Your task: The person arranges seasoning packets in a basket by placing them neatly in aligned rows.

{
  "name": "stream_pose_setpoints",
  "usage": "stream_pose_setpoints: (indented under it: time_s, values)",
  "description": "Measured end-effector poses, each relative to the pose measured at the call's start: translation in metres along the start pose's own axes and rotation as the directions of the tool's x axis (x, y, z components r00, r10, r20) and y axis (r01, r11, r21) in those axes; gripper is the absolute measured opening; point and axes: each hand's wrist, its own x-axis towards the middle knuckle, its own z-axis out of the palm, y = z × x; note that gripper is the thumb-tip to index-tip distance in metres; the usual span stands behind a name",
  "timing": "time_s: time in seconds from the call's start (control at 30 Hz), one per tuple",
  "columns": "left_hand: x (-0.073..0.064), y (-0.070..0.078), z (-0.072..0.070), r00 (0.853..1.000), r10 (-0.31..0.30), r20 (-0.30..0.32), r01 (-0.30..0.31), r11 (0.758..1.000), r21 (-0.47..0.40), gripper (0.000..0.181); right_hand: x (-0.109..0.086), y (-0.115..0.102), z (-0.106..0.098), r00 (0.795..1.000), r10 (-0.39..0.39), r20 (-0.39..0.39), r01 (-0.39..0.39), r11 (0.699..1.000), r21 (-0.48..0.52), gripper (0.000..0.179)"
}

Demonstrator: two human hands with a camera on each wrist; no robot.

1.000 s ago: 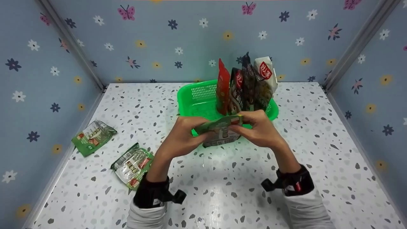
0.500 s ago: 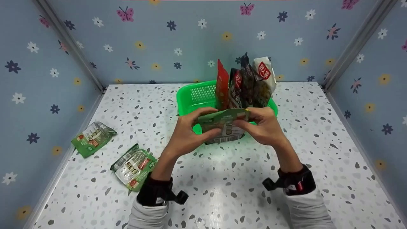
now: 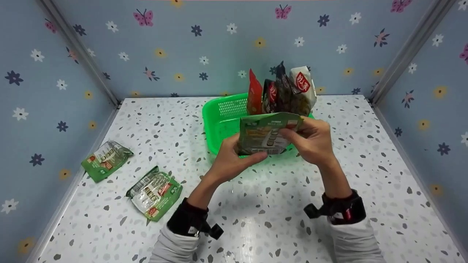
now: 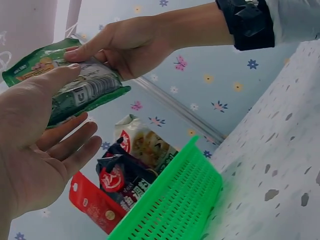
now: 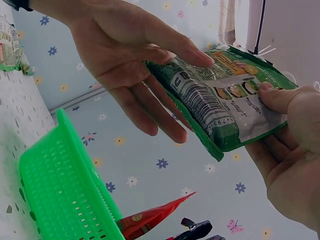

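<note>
Over the front rim of a green plastic basket [image 3: 212,124], a green printed food packet [image 3: 268,133] is held up between both hands. My right hand [image 3: 316,142] pinches its right side, with the thumb on the printed face and fingers behind. My left hand [image 3: 234,159] is at its lower left. In the left wrist view, the left thumb lies over the packet [image 4: 85,92] while the other fingers extend loosely beneath. A barcode and small food pictures show on the packet [image 5: 220,97] in the right wrist view.
Inside the basket, a red packet [image 3: 255,93], dark packets [image 3: 283,87] and a white-topped packet [image 3: 303,86] stand upright towards the right. Two green packets [image 3: 106,160] [image 3: 155,193] lie on the speckled table at left. Flowered walls [image 3: 219,40] enclose the back and sides.
The held packet has risen and tilted to show more of its printed face. My left hand has slid from its upper edge to the lower left; the right hand keeps its pinch.
</note>
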Motion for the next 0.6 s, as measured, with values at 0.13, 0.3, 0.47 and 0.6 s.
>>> stream_pose_setpoints:
  time_s: [0.13,0.3,0.47,0.6]
  values:
    - [-0.001,-0.003,0.003,1.0,-0.014,0.004,0.014,1.0,0.004,0.05,0.0,0.0,0.0,1.0,0.001,0.001,-0.001,1.0,0.013,0.017]
    - [-0.001,-0.005,0.007,1.0,-0.019,-0.002,0.019,1.0,0.003,0.045,0.0,0.0,0.0,1.0,-0.001,0.001,0.001,1.0,0.024,0.017]
    - [0.0,-0.006,0.009,1.0,0.005,-0.018,-0.005,1.0,-0.003,0.042,0.0,0.001,0.0,1.0,-0.004,0.009,0.004,1.0,0.027,0.019]
    - [0.001,-0.008,0.012,0.999,0.023,-0.049,-0.024,1.0,-0.019,0.038,0.0,0.001,0.001,1.0,-0.004,0.013,0.003,1.0,0.028,0.02]
